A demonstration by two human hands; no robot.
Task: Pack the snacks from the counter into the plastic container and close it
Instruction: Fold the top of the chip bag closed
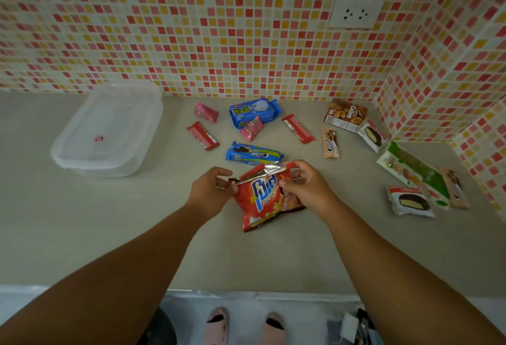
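Centrally, from the head camera, both bare forearms are seen stretched forward over the counter (82, 235), converging on a red chip bag (267, 202) that lies flat between the hands. The left hand (210, 194) is curled, its thumb and fingertips pinching the silvery upper-left corner of the bag. The right hand (306, 183) is likewise curled, its fingers gripping the bag's upper-right edge, where the foil top is folded over. Well to the left of the left hand and farther back, the plastic container (109, 128) is set near the tiled wall (246, 29); it is translucent, its lid looks to be on, and only a small pink spot is made out through it, too small to identify. Just beyond the hands a blue Oreo pack (253, 153) is laid, and farther back a larger blue packet (254, 112) is seen with a pink sweet (252, 128) touching its near edge; another pink sweet (206, 112) and two red bars (203, 135) (298, 128) are spread to either side. To the right of the right hand a beige Oreo stick (331, 144), a brown Collon box (345, 115), two white pie wrappers (372, 136) (410, 201), a green and white packet (413, 172) and a pinkish wrapper (456, 188) are ranged toward the corner. A wall socket (355, 14) is mounted above them.
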